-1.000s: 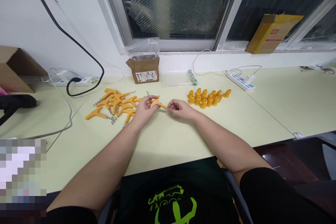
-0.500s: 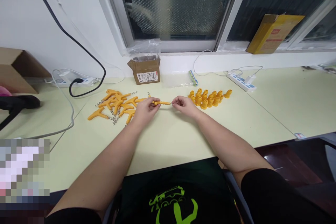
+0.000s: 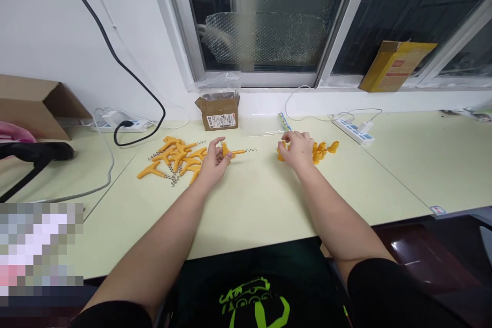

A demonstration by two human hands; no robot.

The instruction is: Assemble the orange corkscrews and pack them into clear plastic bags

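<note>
Yellow corkscrew (image 3: 239, 152) in hand, its spiral (image 3: 251, 150) without a cap.
The left hand (image 3: 212, 165) grasps it above the counter (image 3: 249, 205); the right hand (image 3: 302, 151) curls its fingers at the yellow caps (image 3: 322, 148), grip unclear; heaped corkscrews (image 3: 180, 155) show bare spirals too.

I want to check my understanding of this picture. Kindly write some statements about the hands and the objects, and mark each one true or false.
1. The left hand holds a yellow tool. True.
2. The held tool's metal spiral points to the left. False: the metal spiral points to the right.
3. The right hand is at the yellow cone-shaped pieces. True.
4. The pile of similar tools lies to the right of the cone-shaped pieces. False: the pile lies on the left side, beyond the left hand.
5. A small cardboard box stands on the table. True.
</note>
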